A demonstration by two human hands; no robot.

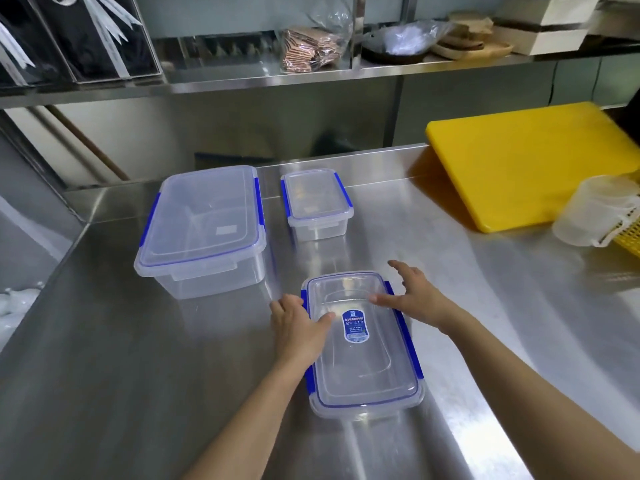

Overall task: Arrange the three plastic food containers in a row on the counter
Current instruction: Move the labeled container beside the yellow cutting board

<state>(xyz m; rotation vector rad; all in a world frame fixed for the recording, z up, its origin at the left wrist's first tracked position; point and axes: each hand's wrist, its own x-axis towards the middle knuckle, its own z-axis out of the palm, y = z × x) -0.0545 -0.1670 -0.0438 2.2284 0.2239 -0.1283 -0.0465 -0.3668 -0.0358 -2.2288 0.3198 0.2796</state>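
Two hands point(299, 327) (fingertips hidden) flanking container point(363, 344)

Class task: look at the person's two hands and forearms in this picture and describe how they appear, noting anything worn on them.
Both forearms are bare as far as the frame shows; no sleeves reach into view. The left hand and right hand wear no gloves, and no rings, watch or bracelets show on fingers or wrists. The fingernails look short and unpainted, though the picture is slightly blurred.

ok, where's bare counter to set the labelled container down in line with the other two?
Free: the steel right of the small container, up to the yellow cutting board. Also bare along the counter's near-left. Crowded: the narrow gap between the large container and the small one, and the far right by the measuring jug.
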